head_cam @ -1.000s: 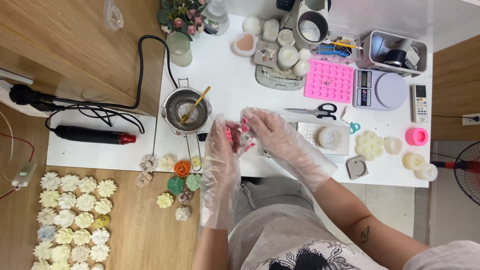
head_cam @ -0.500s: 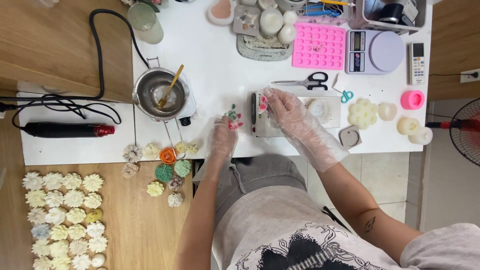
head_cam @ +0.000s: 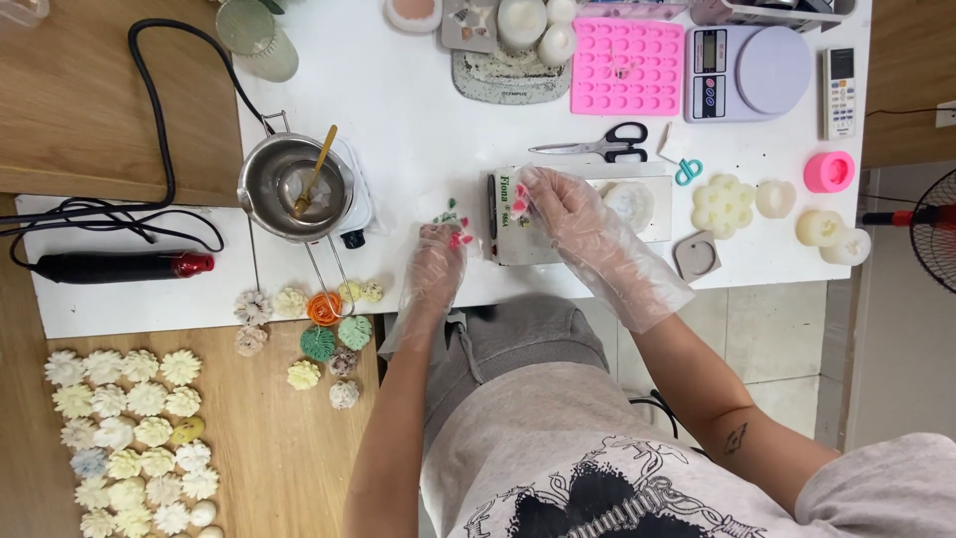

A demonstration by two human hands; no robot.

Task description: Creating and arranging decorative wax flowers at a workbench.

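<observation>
Both hands are in clear plastic gloves. The left hand (head_cam: pixel 438 254) pinches a small green-and-pink wax flower (head_cam: pixel 450 214) at its fingertips, just above the white table (head_cam: pixel 418 120). The right hand (head_cam: pixel 558 204) rests, fingers curled, on a white rectangular box (head_cam: pixel 518 244); can't tell if it's gripping anything.

My head camera looks straight down from well above my lap onto the white table (head_cam: pixel 418 120)
</observation>
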